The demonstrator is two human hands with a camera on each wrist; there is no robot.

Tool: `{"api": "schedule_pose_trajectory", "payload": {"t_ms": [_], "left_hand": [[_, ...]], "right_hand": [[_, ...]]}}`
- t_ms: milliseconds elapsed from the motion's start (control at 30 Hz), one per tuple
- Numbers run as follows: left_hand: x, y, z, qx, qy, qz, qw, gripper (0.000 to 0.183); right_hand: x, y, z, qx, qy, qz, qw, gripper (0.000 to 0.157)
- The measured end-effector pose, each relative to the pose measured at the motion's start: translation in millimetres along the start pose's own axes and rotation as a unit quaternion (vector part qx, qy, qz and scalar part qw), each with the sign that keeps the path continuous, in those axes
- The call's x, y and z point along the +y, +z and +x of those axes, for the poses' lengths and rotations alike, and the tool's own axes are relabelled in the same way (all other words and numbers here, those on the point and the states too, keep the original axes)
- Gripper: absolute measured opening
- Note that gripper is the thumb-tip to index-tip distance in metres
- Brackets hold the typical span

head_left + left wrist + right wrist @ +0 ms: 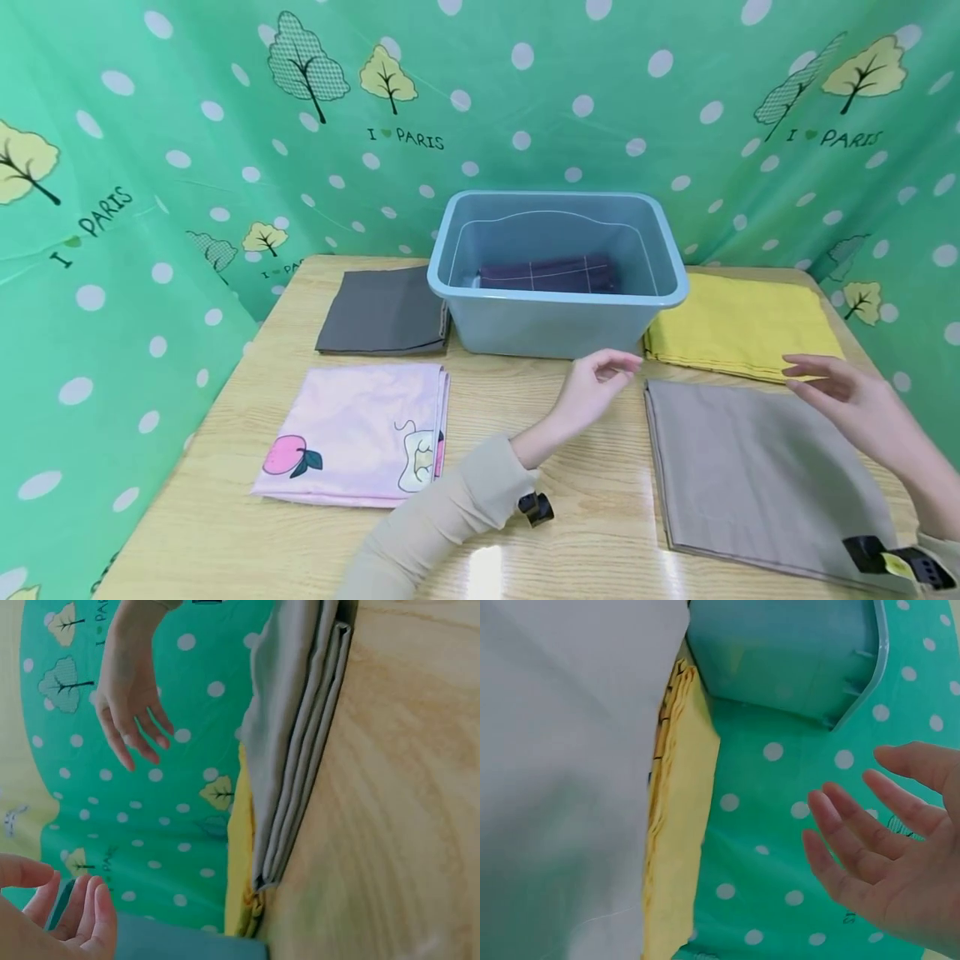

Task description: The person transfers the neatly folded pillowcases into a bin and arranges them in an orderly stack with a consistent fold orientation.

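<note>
My left hand [596,387] hovers over the table in front of the blue plastic bin, fingers loosely bent and holding nothing. Farther right, my right hand [843,400] hangs above a folded grey-beige cloth [757,475], its fingers spread and relaxed in the right wrist view. Behind that cloth lies a folded yellow cloth [742,325], partly tucked behind the bin's right side. Inside the bin [555,325] rests a dark purple cloth with thin pale lines [551,275]. Both hands are apart from all the cloths.
Left of the bin lies a folded dark grey cloth [382,312]. Nearer on the left is a folded pink cloth [360,425] with a peach print. A green dotted curtain [525,108] surrounds the wooden table [585,533] at the back and sides.
</note>
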State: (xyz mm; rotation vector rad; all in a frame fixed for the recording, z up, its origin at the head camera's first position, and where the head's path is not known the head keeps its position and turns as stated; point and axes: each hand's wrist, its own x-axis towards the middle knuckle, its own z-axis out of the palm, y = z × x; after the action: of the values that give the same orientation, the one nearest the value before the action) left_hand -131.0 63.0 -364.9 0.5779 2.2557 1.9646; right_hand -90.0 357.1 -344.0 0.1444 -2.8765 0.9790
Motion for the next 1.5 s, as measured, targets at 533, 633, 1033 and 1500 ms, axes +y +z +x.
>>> {"api": "schedule_pose_trajectory", "payload": {"t_ms": [533,633,1033,1500], "left_hand": [[-28.1,32.4,-8.8,0.009,-0.063,-0.035,0.9974,0.025],[-30.6,37.6,-10.5,0.022,-0.069,-0.055,0.9959,0.025],[-38.5,53.4,-18.4,0.036,-0.120,-0.082,0.9887,0.027],[-48.0,65.8,-23.8,0.034,-0.168,-0.083,0.9817,0.030]], "right_hand": [[28.8,4.6,-22.6,-0.005,0.055,-0.020,0.998,0.044],[34.5,4.7,-26.8,-0.002,0.068,-0.023,0.997,0.046],[55.2,9.9,-33.9,-0.008,0.098,-0.055,0.994,0.050],[92.8,12.8,-36.4,-0.039,0.161,-0.045,0.985,0.061]]}}
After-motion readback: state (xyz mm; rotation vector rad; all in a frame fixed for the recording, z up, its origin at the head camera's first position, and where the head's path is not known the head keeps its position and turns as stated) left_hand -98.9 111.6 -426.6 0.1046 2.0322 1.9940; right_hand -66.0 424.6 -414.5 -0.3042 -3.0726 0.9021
